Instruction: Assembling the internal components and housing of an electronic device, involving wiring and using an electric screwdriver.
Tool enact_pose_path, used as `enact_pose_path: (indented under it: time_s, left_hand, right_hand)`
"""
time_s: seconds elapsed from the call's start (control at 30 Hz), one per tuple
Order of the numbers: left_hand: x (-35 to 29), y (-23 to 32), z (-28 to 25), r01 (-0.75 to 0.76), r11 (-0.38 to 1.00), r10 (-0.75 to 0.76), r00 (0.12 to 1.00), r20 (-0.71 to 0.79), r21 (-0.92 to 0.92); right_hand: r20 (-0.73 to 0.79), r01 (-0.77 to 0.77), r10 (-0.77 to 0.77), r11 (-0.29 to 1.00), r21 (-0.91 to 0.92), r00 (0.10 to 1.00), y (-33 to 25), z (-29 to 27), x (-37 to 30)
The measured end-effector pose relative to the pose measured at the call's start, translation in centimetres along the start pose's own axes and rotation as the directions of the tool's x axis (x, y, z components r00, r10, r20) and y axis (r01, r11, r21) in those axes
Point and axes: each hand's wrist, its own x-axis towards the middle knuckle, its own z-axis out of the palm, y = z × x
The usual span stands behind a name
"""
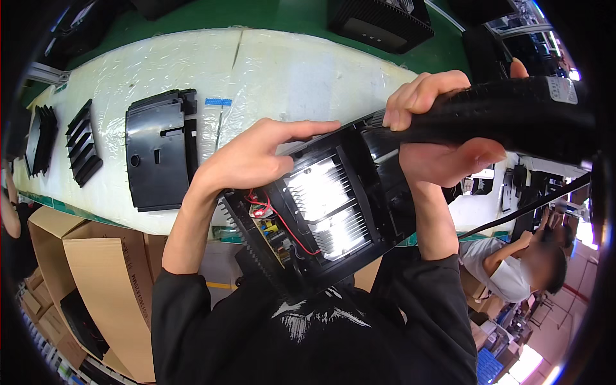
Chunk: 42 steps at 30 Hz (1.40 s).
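A black plastic appliance housing [394, 202] is tilted in front of my chest, above the table's near edge. Its open side shows shiny silver finned metal plates [327, 205], a red wire and a small circuit board [273, 234]. My left hand [250, 154] grips the housing's far left part, index finger stretched along the rim and the other fingers curled. With fingers over the top and thumb below, my right hand [436, 122] is closed around a long black part [507, 115] at the housing's right end. Whether that part is joined to the housing, I cannot tell.
On the film-covered white table [308, 70] lie a black panel [157, 154], a slatted black piece [83, 144] and a blue strip [218, 101]. Another black unit [382, 25] stands beyond. Cardboard boxes [109, 282] are lower left; a person [507, 266] works at right.
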Motion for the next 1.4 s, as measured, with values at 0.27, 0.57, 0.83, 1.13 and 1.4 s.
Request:
enact_pose_path:
  time_s: [0.27, 0.57, 0.83, 1.13, 1.4]
  left_hand:
    - [-0.4, 0.8, 0.0, 0.046, 0.998, -0.044, 0.998, 0.039, -0.043]
    - [1.4, 1.8, -0.9, 0.143, 0.956, -0.193, 0.964, 0.184, 0.254]
    - [9.8, 4.0, -4.1, 0.197, 0.874, -0.357, 0.881, 0.311, 0.445]
    - [19.6, 3.8, 2.4, 0.009, 0.887, -0.281, 0.806, 0.522, 0.463]
    - [25.8, 4.0, 8.4, -0.129, 0.844, -0.267, 0.740, 0.617, 0.520]
  right_hand:
    - [-0.138, -0.100, 0.075, 0.978, -0.183, 0.988, -0.6, 2.1, -0.3]
    - [-0.251, 0.183, -0.292, 0.907, -0.379, 0.923, -6.7, 0.1, 1.4]
    - [-0.409, 0.452, -0.605, 0.790, -0.415, 0.683, -22.3, -13.7, -8.2]
    - [-0.627, 0.055, -0.616, 0.733, -0.678, 0.477, -21.0, -20.4, -17.2]
    - [-0.525, 0.142, -0.592, 0.735, -0.664, 0.611, -18.4, -21.2, -17.7]
